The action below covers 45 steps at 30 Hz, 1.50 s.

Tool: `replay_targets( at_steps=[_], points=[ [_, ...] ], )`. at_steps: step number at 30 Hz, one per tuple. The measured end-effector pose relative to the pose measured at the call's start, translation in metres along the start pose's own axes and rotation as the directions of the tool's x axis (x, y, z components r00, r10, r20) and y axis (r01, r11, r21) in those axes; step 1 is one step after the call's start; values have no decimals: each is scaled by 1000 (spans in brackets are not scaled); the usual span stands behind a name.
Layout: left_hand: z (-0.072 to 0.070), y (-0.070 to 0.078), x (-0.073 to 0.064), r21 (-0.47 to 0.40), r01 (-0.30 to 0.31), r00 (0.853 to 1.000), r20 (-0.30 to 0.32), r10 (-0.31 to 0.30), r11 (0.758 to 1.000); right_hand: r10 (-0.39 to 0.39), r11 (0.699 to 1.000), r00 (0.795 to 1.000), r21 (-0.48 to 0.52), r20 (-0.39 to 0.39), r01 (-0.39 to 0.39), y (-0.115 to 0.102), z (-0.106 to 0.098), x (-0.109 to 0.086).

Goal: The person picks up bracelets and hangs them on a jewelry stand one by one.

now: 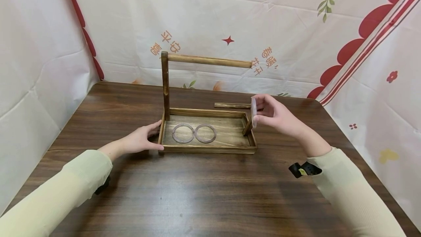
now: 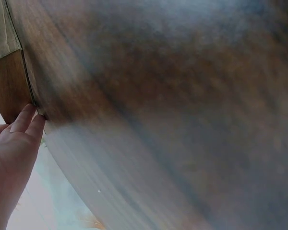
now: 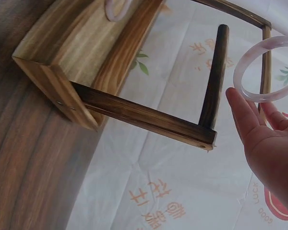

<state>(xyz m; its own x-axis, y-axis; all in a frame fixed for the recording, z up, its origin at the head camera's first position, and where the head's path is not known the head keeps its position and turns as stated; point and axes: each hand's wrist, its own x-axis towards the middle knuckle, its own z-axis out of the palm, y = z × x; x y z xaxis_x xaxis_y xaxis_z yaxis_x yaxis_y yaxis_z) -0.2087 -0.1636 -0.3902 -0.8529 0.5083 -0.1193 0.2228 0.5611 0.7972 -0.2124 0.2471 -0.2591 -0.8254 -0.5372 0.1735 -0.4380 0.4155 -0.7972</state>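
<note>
1. Head view: right of centre, the right hand (image 1: 275,115) pinches a pale bangle (image 1: 253,113), fingers at its upper part and thumb at its lower part; the ring stands upright, nearly edge-on, at the left side of the fingertips.
2. Right wrist view: at the right edge of the frame, that bangle rises above the fingertips, apart in the picture from the short bar (image 3: 215,76) to its left.
3. Head view, left of centre: the left hand (image 1: 142,139) touches the left end of the wooden stand (image 1: 208,149), thumb spread from the other fingers, thumb tip at the near corner.
4. Left wrist view, left edge: its fingers are fairly straight, tips against the stand.
5. Head view, centre: two more bangles (image 1: 183,142) lie flat side by side in the stand's tray, well apart from the right fingers.
</note>
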Motion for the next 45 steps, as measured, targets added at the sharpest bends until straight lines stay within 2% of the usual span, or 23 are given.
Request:
replay_targets(
  at_steps=[6, 14, 20, 28, 45],
  points=[
    [0, 0, 0, -2, -2, 1000, -1, 2, 1000, -23, 999, 999, 27, -41, 24, -3, -3, 5],
    [0, 0, 0, -4, -6, 1000, 1, 6, 1000, 24, 1000, 995, -9, -93, -25, -6, -9, 11],
    [0, 0, 0, 1, -6, 1000, -1, 6, 1000, 23, 1000, 995, -16, -96, -25, -6, -13, 15],
    [0, -1, 1, 9, -13, 1000, -6, 13, 1000, 78, 995, 991, -52, -104, -84, -7, -19, 22],
    [0, -1, 0, 9, -6, 1000, 1, 6, 1000, 118, 989, 982, -68, -148, -129, -9, -29, 37]
  ],
)
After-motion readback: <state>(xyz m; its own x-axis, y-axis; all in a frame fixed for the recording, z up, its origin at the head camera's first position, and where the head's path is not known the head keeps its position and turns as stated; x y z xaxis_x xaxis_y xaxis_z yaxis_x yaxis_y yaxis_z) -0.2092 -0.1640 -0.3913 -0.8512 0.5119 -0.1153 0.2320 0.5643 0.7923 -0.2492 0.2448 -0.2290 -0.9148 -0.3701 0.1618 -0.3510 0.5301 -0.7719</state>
